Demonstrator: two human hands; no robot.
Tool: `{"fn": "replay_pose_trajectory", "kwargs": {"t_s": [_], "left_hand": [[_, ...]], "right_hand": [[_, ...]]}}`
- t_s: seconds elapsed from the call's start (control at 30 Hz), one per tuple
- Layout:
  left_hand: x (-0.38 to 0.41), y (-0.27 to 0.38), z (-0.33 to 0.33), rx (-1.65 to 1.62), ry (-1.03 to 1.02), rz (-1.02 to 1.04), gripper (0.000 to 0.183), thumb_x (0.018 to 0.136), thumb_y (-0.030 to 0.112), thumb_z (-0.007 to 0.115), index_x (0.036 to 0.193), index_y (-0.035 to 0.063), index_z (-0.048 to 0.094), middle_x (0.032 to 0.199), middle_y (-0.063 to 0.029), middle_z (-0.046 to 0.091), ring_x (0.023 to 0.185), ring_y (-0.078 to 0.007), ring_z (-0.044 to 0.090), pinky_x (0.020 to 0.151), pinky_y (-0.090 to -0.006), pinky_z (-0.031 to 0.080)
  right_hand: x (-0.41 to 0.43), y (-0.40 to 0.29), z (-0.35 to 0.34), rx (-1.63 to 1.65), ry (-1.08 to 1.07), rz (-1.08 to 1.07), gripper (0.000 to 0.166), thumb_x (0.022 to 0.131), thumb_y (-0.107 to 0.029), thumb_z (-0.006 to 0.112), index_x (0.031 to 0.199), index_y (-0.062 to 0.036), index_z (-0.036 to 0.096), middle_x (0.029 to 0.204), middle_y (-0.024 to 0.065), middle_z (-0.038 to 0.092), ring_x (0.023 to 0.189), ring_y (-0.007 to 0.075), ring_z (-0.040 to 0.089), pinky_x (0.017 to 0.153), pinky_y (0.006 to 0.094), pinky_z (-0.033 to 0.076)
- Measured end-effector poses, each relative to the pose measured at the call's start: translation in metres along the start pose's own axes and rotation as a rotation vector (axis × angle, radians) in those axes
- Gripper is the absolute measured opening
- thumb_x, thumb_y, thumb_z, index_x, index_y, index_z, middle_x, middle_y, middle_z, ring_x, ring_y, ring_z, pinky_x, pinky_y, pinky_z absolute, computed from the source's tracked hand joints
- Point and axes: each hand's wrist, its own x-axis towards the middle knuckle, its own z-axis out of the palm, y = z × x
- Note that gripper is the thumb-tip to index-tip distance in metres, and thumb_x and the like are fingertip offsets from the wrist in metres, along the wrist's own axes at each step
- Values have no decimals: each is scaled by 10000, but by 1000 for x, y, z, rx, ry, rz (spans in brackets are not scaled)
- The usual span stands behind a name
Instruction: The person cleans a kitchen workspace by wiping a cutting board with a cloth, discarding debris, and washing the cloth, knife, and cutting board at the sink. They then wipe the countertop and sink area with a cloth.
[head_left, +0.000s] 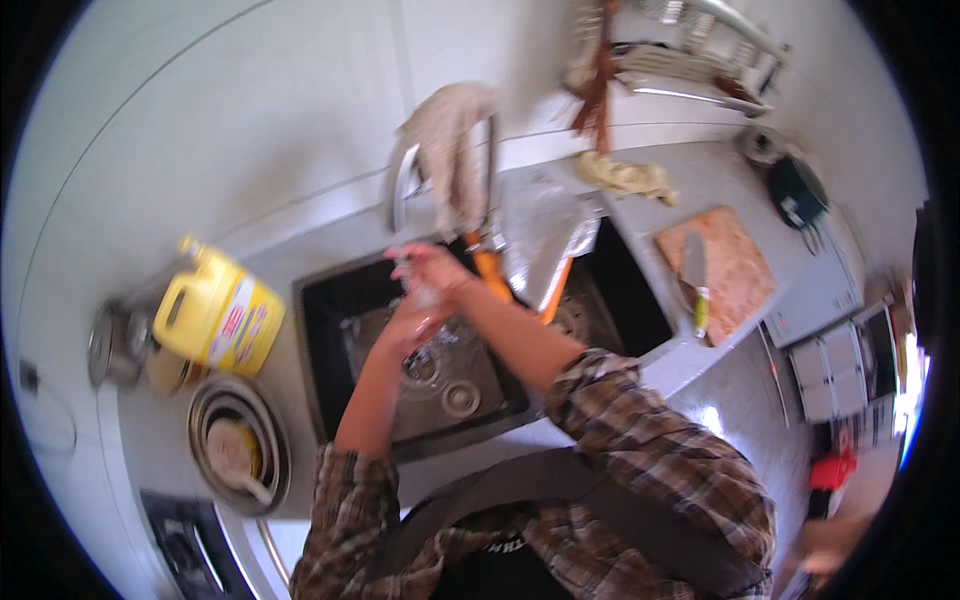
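Over the left basin of a dark double sink, my two wet hands are close together in the water. My right hand is the farther one, its fingers partly spread and nothing seen in it. Nearer me, my left hand is against the right hand or wrist; blur hides its fingers. Beneath them, water splashes around the drain, and a round drain strainer or stopper sits on the basin floor. A beige cloth drapes over the faucet behind my hands.
A shiny plastic bag and orange strips lie across the sink divider. Left stand a yellow jug and nested metal bowls. Rightward, a knife rests on a cutting board, near a crumpled yellowish cloth and dark-green pot.
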Motion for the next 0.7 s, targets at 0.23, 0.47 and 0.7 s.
{"fn": "replay_pose_trajectory", "kwargs": {"t_s": [0.23, 0.47, 0.7], "left_hand": [[18, -32, -4, 844, 394, 296, 236, 703, 203, 592, 846, 16, 575, 753, -193, 605, 706, -343, 595, 618, -429, 464], [3, -17, 4, 1269, 560, 126, 216, 729, 183, 536, 858, 16, 582, 778, -213, 609, 765, -369, 597, 676, -453, 477], [-22, -34, 8, 1450, 538, 144, 319, 751, 254, 572, 920, -13, 529, 821, -180, 610, 717, -327, 613, 621, -410, 493]], "right_hand": [[-28, -22, 34, 141, 158, 68, 275, 801, 13, 478, 1061, -40, 551, 599, -10, 477, 440, 54, 371, 400, 200, 306], [-11, 5, 31, 101, 428, 60, 208, 771, 40, 393, 887, -16, 556, 570, 45, 489, 401, 104, 384, 354, 240, 302], [-15, 50, 21, 46, 703, 160, 122, 824, -90, 445, 890, -36, 532, 629, 57, 509, 475, 150, 473, 421, 295, 392]]}}
